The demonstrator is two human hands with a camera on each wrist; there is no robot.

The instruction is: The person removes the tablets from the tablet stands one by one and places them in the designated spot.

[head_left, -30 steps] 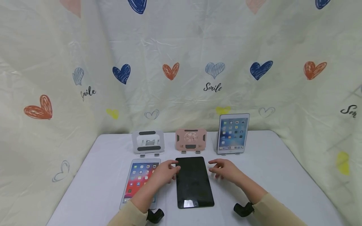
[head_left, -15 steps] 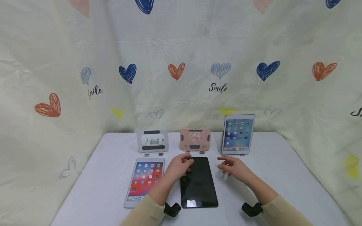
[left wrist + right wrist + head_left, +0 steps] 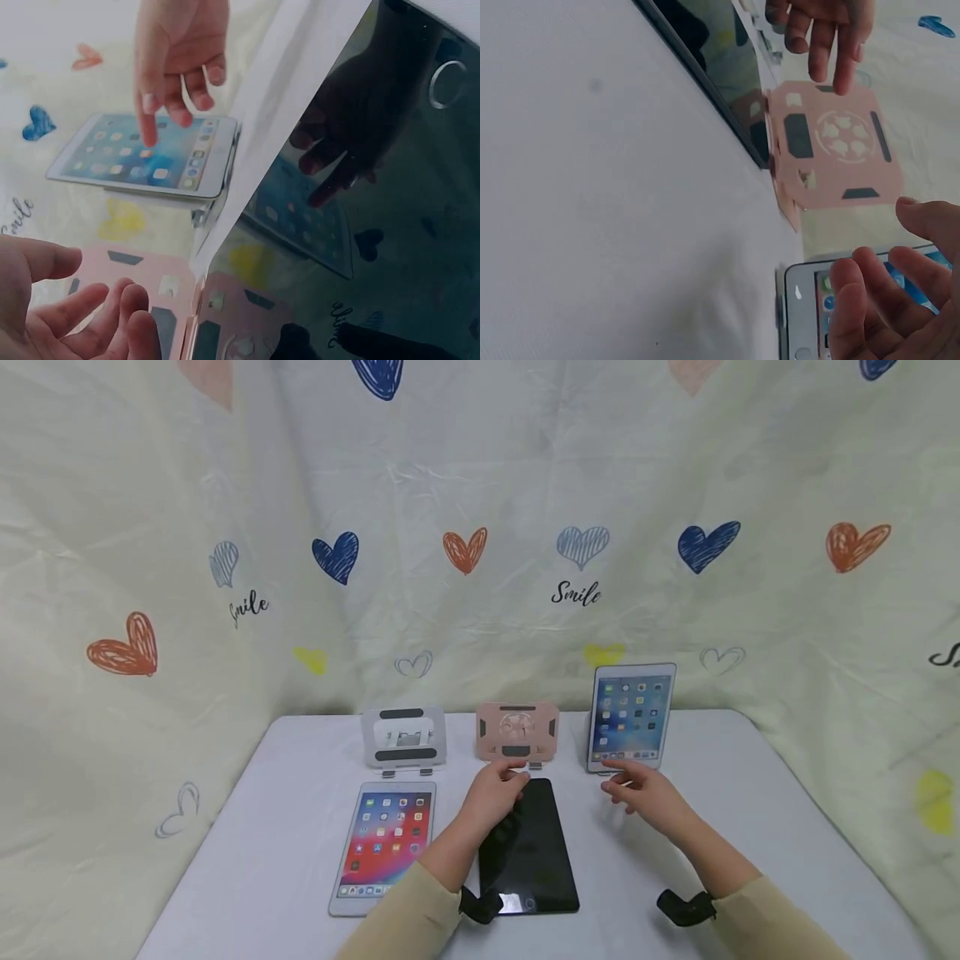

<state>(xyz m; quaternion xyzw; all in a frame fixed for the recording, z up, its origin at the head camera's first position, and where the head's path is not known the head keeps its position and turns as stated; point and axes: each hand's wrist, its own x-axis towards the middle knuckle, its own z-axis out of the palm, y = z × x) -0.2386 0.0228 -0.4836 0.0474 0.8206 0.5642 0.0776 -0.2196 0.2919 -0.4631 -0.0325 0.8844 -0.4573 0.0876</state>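
My left hand [image 3: 497, 792] hovers over the far end of a dark-screened black tablet [image 3: 536, 860], just in front of a pink tablet stand [image 3: 517, 727]. Its fingers are loosely bent, with nothing between them; the left wrist view shows this hand [image 3: 82, 315] beside the pink stand. My right hand [image 3: 651, 795] is in the air in front of a white tablet with a blue screen [image 3: 632, 714], which leans upright at the back right. In the right wrist view the right hand's fingers [image 3: 911, 289] are relaxed and hold nothing.
A white tablet with a red and blue screen [image 3: 386, 843] lies flat left of the black one. Behind it stands a white tablet stand [image 3: 405, 739]. A heart-patterned curtain [image 3: 480, 610] hangs behind the white table [image 3: 247, 852].
Both hands have moved forward and to the right, the left from the black tablet's left edge to over its far end, the right towards the upright tablet. The head view has shifted slightly.
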